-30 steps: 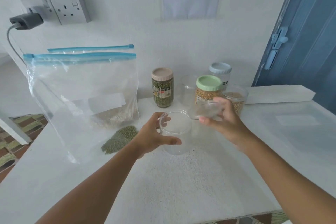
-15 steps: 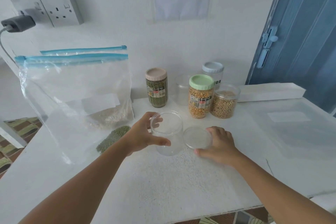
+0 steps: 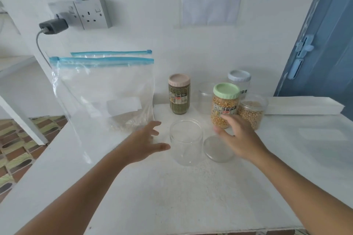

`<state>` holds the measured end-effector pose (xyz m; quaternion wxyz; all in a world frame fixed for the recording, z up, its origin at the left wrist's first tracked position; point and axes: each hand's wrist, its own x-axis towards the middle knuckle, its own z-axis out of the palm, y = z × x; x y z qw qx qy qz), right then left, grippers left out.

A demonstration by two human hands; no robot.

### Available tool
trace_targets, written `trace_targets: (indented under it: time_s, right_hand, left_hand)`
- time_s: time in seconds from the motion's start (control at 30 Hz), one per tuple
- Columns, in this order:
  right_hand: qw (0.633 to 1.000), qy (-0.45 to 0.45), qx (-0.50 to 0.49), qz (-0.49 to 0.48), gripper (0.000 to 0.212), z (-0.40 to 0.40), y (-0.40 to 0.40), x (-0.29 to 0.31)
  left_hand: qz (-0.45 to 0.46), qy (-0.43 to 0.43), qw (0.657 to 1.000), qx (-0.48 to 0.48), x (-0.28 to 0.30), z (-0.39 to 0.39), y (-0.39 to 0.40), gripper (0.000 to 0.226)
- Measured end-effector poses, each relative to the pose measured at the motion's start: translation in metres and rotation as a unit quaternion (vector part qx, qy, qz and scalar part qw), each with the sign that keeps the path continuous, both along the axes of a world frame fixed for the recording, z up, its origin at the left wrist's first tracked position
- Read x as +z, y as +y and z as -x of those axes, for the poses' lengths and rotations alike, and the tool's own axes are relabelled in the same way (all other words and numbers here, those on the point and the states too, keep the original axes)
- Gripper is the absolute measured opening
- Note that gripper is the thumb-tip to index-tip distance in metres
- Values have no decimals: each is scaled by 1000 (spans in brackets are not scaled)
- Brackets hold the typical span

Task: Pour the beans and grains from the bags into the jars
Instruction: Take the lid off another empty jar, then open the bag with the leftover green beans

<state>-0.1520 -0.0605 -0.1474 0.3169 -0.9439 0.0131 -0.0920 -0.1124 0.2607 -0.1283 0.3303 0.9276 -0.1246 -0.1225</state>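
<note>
Left hand (image 3: 142,144) is palm-down, fingers spread and loose, gripping nothing. Its thumb tip is just beside the empty clear jar (image 3: 186,142), not clearly touching; its fingertips reach the base of the zip bags (image 3: 104,93). Right hand (image 3: 237,139) hovers with fingers extended and relaxed, empty. The clear lid (image 3: 215,150) lies flat under its palm, and its fingertips overlap the green-lidded corn jar (image 3: 225,105).

Count: 2 zip bags, 6 jars (3 lidded, 3 open), 1 loose lid.

The rear bag is mostly hidden behind the front one. The back clear jar (image 3: 205,97) is hard to make out. Right-hand fingertips are motion-blurred, so contact with the corn jar can't be told.
</note>
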Motion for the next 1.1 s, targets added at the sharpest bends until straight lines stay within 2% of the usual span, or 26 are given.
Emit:
trace_targets:
  time_s: [0.07, 0.17, 0.33, 0.43, 0.53, 0.57, 0.63, 0.7, 0.73, 0.8, 0.87, 0.97, 1.03, 1.1]
  right_hand:
    - [998, -24, 33, 46, 69, -14, 16, 22]
    - [988, -33, 99, 117, 70, -34, 51, 49]
    - [966, -42, 168, 190, 65, -54, 115, 76]
    - [967, -36, 193, 163, 58, -62, 143, 83]
    - [975, -24, 211, 67, 51, -74, 163, 90]
    - [975, -27, 219, 32, 49, -78, 168, 93]
    - [974, -50, 219, -22, 45, -88, 177, 97]
    - [974, -80, 196, -74, 35, -95, 182, 98]
    - [974, -95, 181, -99, 29, -97, 184, 98]
    - [971, -126, 157, -129, 26, -99, 183, 96]
    - [970, -147, 137, -135, 32, -98, 178, 95]
    - [968, -145, 127, -159, 33, -94, 165, 96]
    - [968, -150, 127, -154, 33, -91, 157, 96]
    - [973, -175, 99, -114, 29, -88, 149, 94]
  left_hand:
    - [-111, -104, 988, 18, 14, 7, 16, 75]
    - [-230, -202, 949, 79, 33, 14, 42, 71]
    - [-273, -230, 914, 193, 53, 12, 84, 64]
    - [-253, -236, 908, 235, 56, 13, 104, 58]
    - [-159, -205, 925, 279, 59, 9, 126, 51]
    - [-92, -182, 934, 293, 61, 7, 133, 44]
    - [102, -135, 940, 298, 67, 5, 145, 26]
    - [293, -95, 916, 257, 68, 3, 155, 27]
    - [343, -89, 903, 243, 68, 2, 159, 29]
    - [370, -111, 888, 249, 68, -1, 164, 30]
    - [390, -130, 875, 256, 70, -4, 165, 29]
    - [435, -135, 858, 236, 75, -9, 162, 30]
    - [451, -134, 857, 209, 81, -12, 154, 34]
    - [436, -135, 870, 185, 88, -13, 142, 38]
